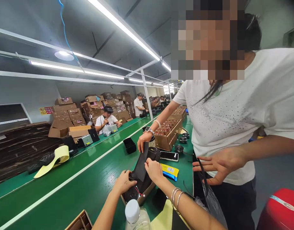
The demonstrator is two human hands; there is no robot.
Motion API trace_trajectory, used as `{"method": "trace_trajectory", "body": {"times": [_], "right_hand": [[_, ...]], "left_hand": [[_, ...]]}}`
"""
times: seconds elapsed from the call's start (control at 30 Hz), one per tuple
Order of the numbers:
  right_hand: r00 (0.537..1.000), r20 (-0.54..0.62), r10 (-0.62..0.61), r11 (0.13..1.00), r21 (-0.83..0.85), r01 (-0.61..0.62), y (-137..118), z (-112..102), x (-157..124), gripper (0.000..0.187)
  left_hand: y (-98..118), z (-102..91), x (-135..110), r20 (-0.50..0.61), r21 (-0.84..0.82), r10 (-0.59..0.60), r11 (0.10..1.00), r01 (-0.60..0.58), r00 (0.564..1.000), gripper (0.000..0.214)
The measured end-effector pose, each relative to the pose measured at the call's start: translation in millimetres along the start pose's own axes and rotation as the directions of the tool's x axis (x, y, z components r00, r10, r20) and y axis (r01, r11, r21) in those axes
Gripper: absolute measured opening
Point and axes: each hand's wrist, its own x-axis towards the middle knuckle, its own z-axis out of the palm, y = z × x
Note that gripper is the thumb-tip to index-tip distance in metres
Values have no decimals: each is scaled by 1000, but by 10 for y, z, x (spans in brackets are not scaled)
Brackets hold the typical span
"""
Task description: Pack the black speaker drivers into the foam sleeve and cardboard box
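A dark flat strip (140, 167) slants over an open cardboard box (147, 193) on the green bench. My right hand (154, 170), with metal bangles on the wrist, is closed in a pinch at the strip's right edge. The upper end of the strip is in a co-worker's hand (145, 140). My left hand (123, 182) curls over a black part (132, 176) at the box's left side; its full shape is hidden. Below the left thumb, a round black speaker (132, 193) lies in the box, with red and white wires (139, 192) beside it.
A capped clear bottle (134, 212) stands close in front. To the right lie a phone (169, 156), a yellow-and-blue packet (170, 172) and several round speakers (179, 149). Behind are a divided carton (167, 134) and a black tray (129, 145). The co-worker (223, 118) leans in at the right.
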Motion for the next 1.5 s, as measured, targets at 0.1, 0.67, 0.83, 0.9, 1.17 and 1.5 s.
{"method": "trace_trajectory", "body": {"times": [0.1, 0.67, 0.83, 0.9, 1.17, 1.5], "right_hand": [[999, 36, -16, 1000, -21, 17, -3, -35, 24, 17], [979, 200, 39, 994, 88, -58, -276, 114, -20, 18], [988, 150, 34, 996, 81, -47, -232, 108, -41, 16], [991, 130, 29, 996, 82, -40, -209, 104, -57, 16], [995, 95, 30, 992, 123, -41, -162, 146, -12, 15], [989, 123, -85, 985, 162, 65, -169, 155, 52, 20]], "left_hand": [[-4, -11, 16, -17, -77, -20, 997, 19, 1000, 29], [-221, 162, -77, -151, -546, -245, 828, 125, 958, 38], [-217, 126, -134, -140, -596, -288, 788, 152, 947, 43], [-224, 117, -156, -144, -613, -317, 772, 167, 937, 46], [-234, 54, -139, -138, -655, -404, 722, 223, 904, 67], [-107, -36, -164, -237, -697, -447, 696, 169, 863, 65]]}}
